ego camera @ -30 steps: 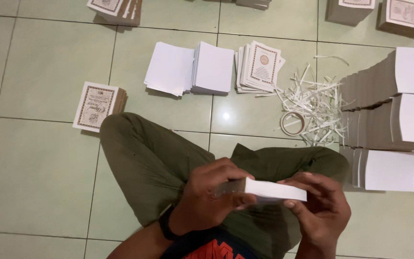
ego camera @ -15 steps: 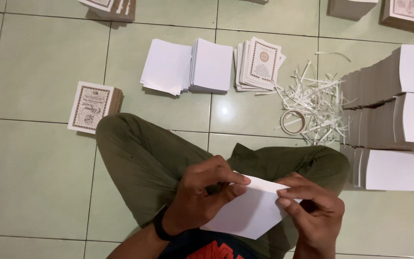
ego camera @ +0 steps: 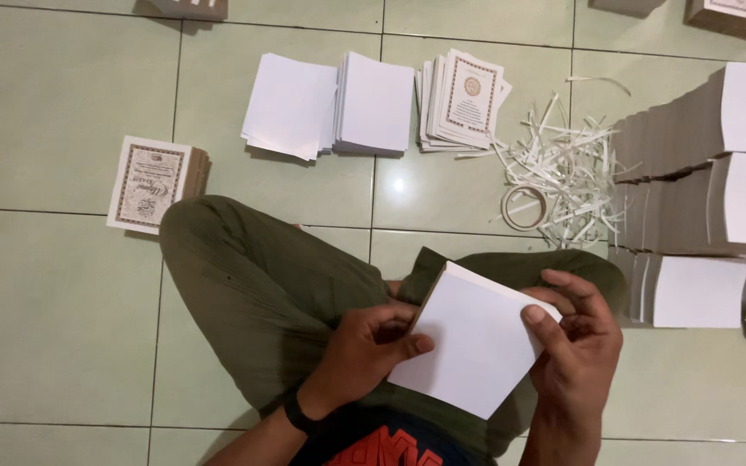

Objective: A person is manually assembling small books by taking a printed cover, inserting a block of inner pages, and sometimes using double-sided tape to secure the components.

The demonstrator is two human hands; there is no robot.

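Both hands' grip on white block — tilted, face up

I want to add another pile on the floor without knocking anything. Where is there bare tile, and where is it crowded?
Bare floor tile lies left of the knee, below the printed booklet stack. More lies between that stack and the blank white sheets. The right side is crowded: paper strips, a tape ring and tall white stacks.
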